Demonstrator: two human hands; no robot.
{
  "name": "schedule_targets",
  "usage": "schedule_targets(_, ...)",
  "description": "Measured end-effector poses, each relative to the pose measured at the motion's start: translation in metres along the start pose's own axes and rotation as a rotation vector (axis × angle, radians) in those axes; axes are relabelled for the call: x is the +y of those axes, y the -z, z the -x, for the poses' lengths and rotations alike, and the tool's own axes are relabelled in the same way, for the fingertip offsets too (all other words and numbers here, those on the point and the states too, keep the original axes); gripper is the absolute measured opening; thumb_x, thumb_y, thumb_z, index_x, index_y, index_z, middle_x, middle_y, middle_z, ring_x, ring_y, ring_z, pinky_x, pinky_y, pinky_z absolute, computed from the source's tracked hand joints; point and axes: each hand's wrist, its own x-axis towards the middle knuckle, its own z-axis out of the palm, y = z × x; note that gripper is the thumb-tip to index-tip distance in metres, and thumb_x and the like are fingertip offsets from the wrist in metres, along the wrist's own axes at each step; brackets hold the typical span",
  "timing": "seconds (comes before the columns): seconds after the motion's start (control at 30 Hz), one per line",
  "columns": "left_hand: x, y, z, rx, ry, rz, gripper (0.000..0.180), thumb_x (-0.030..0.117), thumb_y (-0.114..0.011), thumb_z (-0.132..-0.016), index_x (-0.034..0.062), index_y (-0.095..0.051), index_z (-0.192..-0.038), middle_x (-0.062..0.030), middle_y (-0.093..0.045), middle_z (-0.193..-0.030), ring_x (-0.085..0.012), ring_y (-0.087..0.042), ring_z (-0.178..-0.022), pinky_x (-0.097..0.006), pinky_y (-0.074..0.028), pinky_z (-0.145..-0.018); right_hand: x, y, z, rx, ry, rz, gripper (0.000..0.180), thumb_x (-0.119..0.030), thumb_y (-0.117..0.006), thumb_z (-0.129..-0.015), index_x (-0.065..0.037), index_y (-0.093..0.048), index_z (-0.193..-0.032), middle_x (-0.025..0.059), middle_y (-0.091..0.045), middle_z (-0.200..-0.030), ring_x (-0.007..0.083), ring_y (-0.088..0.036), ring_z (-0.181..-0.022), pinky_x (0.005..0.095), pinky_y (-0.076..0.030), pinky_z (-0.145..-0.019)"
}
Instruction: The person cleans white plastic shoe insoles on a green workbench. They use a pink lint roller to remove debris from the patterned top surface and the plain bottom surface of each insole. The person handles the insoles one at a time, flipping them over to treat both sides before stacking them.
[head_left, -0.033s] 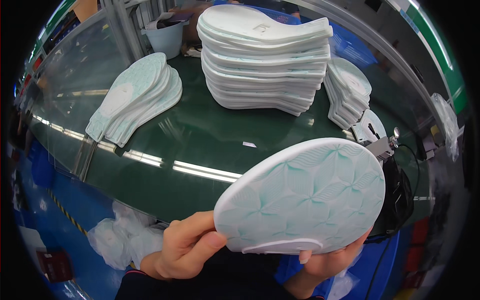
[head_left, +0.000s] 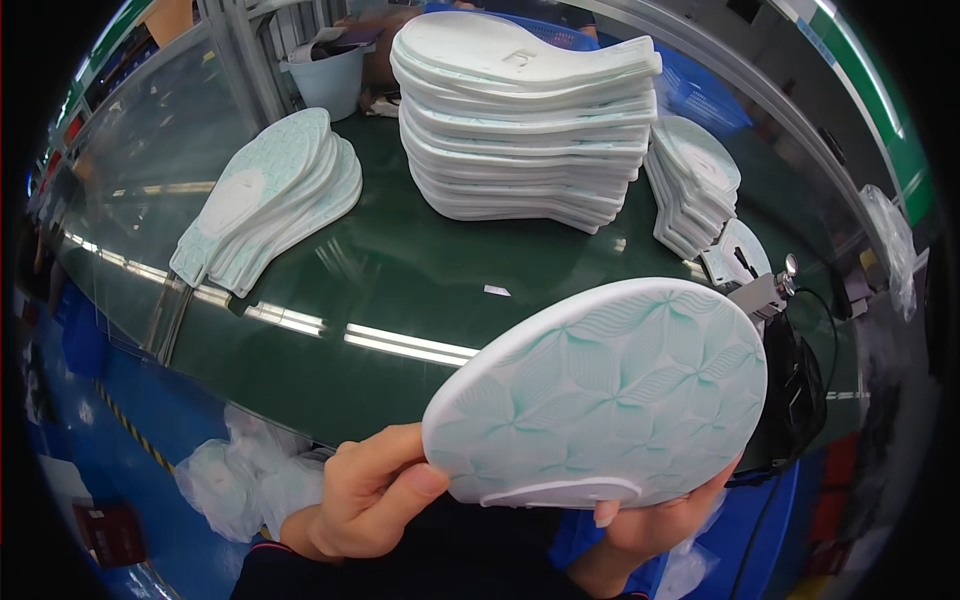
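A white rounded plastic panel (head_left: 615,390) with a teal petal pattern is held tilted up in front of me, above the near table edge. My left hand (head_left: 375,490) pinches its lower left rim between thumb and fingers. Under its lower right side is my right hand (head_left: 660,520), its thumb at the bottom edge and its other fingers mostly hidden behind. A pale raised rim piece (head_left: 560,492) shows along the panel's lower edge.
On the green table (head_left: 400,270) stand a tall stack of paddle-shaped panels (head_left: 525,150), a fanned pile (head_left: 265,200) at left and a smaller stack (head_left: 695,185) at right. A metal clamp-like fitting (head_left: 762,295) sits right, near a black bag (head_left: 795,400). Plastic bags (head_left: 250,475) lie below left.
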Motion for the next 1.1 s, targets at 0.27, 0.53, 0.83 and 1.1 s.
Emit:
schedule_targets(0.27,-0.006,0.003,0.003,0.094,0.021,-0.005,0.023,0.006,-0.053,-0.082,-0.0079,-0.055,-0.1,-0.0068,-0.061,-0.073,-0.0054,-0.05,-0.058,-0.019,-0.04,-0.053,-0.001,-0.003,-0.006,-0.072,-0.208,-0.539,0.076,-0.023,-0.058,-0.072,-0.008,-0.017,-0.134,0.0146,-0.029,-0.133,0.0284,-0.039,-0.115,0.041,-0.038,-0.095)
schedule_targets(0.53,-0.006,-0.001,-0.004,-0.022,0.02,0.284,0.042,0.014,-0.054,-0.083,-0.0061,-0.042,-0.118,-0.0136,-0.058,-0.1,-0.0138,-0.054,-0.089,-0.026,-0.043,-0.076,0.008,-0.009,-0.008,-0.347,0.175,-0.051,0.051,-0.038,-0.024,-0.093,-0.007,-0.022,-0.133,0.0115,-0.032,-0.133,0.0281,-0.036,-0.119,0.0425,-0.034,-0.096)
schedule_targets(0.83,-0.019,-0.01,-0.028,-0.162,0.472,0.766,0.063,0.041,-0.032,-0.09,0.0072,-0.005,-0.136,-0.0223,-0.017,-0.137,-0.0497,-0.025,-0.119,-0.069,-0.033,-0.083,0.024,0.019,-0.054,-0.341,-0.075,0.452,0.038,-0.023,-0.041,-0.091,-0.002,-0.044,-0.123,0.0102,-0.046,-0.122,0.0215,-0.045,-0.109,0.0322,-0.034,-0.093)
schedule_targets(1.1,0.016,-0.005,-0.02,-0.246,0.479,0.748,0.068,0.039,-0.042,-0.088,0.0,-0.013,-0.135,-0.0182,-0.021,-0.137,-0.0362,-0.026,-0.124,-0.05,-0.024,-0.1,0.053,0.077,-0.111,0.01,0.049,1.201,0.038,-0.014,-0.058,-0.081,0.004,-0.049,-0.113,0.0156,-0.056,-0.098,0.023,-0.054,-0.085,0.032,-0.041,-0.078)
